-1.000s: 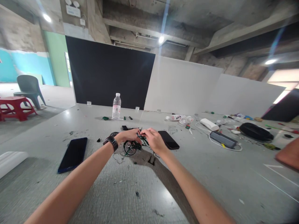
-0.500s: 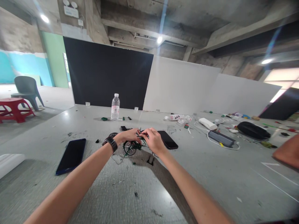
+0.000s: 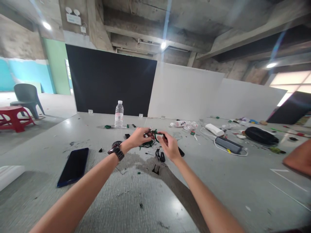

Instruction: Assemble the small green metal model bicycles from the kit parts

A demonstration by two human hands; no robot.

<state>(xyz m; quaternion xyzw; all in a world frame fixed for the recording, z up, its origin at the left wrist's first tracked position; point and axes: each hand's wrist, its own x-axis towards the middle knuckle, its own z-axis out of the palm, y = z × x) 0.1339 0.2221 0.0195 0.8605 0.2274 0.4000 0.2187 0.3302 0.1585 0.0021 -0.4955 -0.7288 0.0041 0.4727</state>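
A small model bicycle with a dark green frame point(image 3: 156, 136) is up off the grey table point(image 3: 109, 200) between my hands. My left hand point(image 3: 138, 137), with a dark watch at the wrist, has its fingers closed on the bicycle's left side. On the other side my right hand point(image 3: 169, 145) pinches the green part. A spoked black wheel point(image 3: 117, 143) shows behind my left wrist. Below the hands lie black plastic pieces point(image 3: 160, 155) and a small forked black piece point(image 3: 155, 169).
A dark phone point(image 3: 73, 167) lies at left, another partly behind my right hand. A water bottle point(image 3: 119, 115) stands behind. Rightward are a grey power bank point(image 3: 228, 144), a black case point(image 3: 261, 136) and another person's arm point(image 3: 298, 157).
The bicycle has been turned and raised, and its large spoked wheel no longer faces me. My hands have moved apart, the right one to the right. Black pieces below them are now uncovered.
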